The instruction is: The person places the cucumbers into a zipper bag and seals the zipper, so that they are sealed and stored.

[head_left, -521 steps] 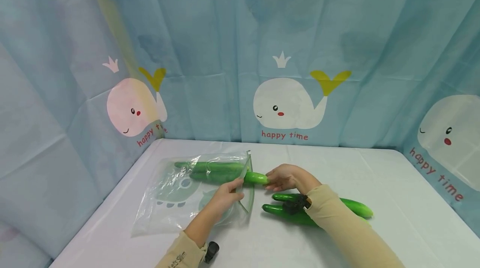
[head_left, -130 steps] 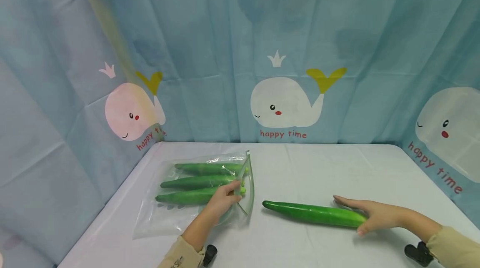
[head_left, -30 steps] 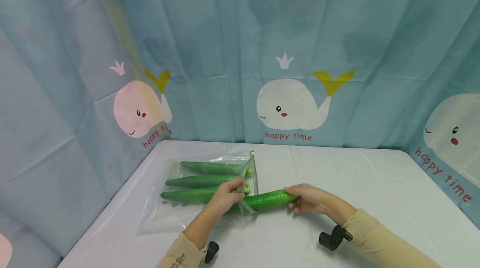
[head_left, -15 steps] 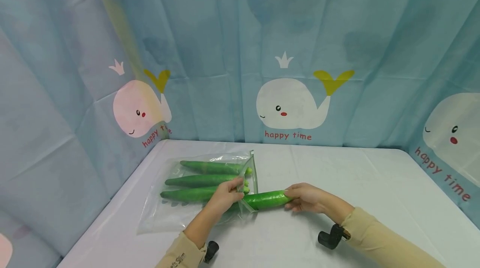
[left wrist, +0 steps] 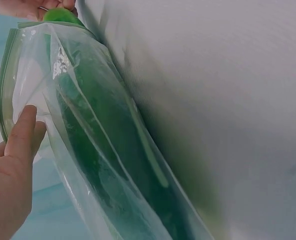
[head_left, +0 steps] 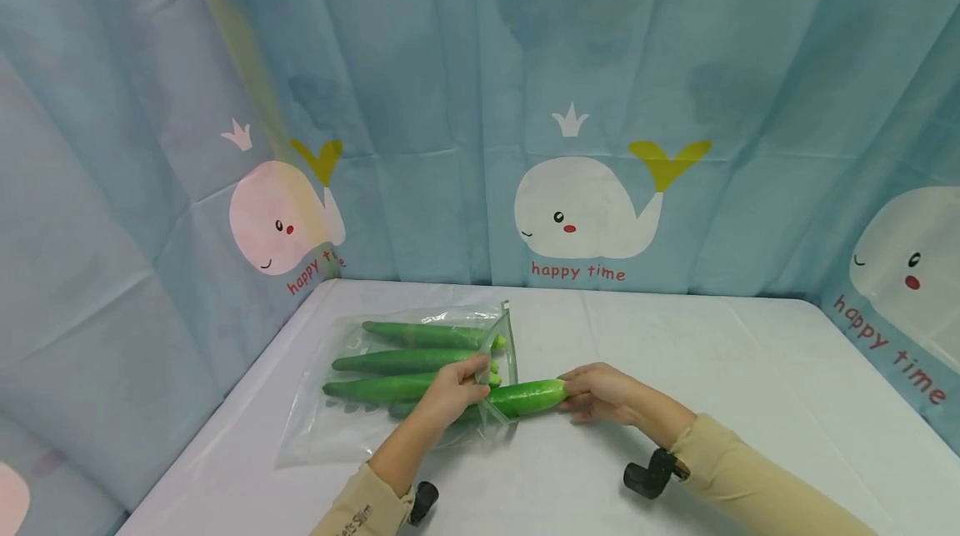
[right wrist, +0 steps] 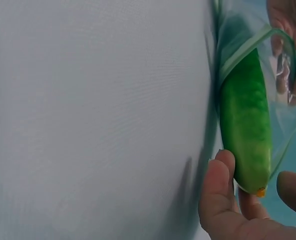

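A clear zip bag [head_left: 307, 436] with green seal strips lies on the left of the table, mouth to the right. Three cucumbers [head_left: 405, 362] lie side by side inside. My left hand [head_left: 450, 393] pinches the bag's mouth edge between thumb and fingers, holding it apart. Another cucumber [head_left: 532, 397] runs through the mouth at its near side, its far part behind the plastic. My right hand [head_left: 603, 392] holds that cucumber's outer end; in the right wrist view the fingers [right wrist: 217, 185] curl around its tip [right wrist: 260, 192]. The left wrist view shows the cucumber [left wrist: 95, 105] through the plastic.
A white-covered table [head_left: 750, 403] spreads out to the right of the bag. Blue curtains [head_left: 420, 211] printed with whales hang behind it and at both sides. Black wrist cameras [head_left: 648, 473] sit by both sleeves.
Over the last second the right hand has pushed the cucumber a little left, deeper into the bag. Earlier it lay on the table, and before that fewer cucumbers were bagged. The left hand stays put.
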### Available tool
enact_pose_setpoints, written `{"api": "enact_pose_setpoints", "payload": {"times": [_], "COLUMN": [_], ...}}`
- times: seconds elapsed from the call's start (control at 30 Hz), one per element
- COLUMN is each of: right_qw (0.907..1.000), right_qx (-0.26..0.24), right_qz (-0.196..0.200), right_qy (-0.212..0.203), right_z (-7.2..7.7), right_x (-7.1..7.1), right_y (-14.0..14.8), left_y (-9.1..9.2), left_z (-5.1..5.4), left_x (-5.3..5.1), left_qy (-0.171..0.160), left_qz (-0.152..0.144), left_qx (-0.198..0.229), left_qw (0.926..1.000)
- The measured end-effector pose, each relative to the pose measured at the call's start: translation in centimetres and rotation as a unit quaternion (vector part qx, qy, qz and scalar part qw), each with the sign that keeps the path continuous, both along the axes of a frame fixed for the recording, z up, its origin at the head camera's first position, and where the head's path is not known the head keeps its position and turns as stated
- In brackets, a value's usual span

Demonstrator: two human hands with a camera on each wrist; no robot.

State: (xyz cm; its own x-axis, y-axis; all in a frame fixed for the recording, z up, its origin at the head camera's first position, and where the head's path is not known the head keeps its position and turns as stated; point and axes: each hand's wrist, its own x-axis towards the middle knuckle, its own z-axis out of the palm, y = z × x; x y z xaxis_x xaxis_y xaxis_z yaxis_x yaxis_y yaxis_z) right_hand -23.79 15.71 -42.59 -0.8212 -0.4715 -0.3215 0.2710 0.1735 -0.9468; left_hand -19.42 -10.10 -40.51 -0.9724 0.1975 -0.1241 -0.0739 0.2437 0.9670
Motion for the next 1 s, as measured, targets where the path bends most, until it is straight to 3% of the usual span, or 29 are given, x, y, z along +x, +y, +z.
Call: {"api": "enact_pose_setpoints", "payload": {"times": [0.33,1.0], "right_qw": [0.9997,0.9995], "right_qx": [-0.017,-0.027], "right_qz": [0.019,0.017], "right_qy": [0.002,0.003], "right_z": [0.3,0.8], "right_x": [0.5,0.8], "right_y": [-1.0,-3.2], "left_y": [0.3,0.3], "left_z": [0.2,0.2], "left_x": [0.2,0.1], "left_qy": [0.005,0.008], "left_qz": [0.002,0.003], "left_qx": [0.0,0.0], "left_qw": [1.0,1.0]}}
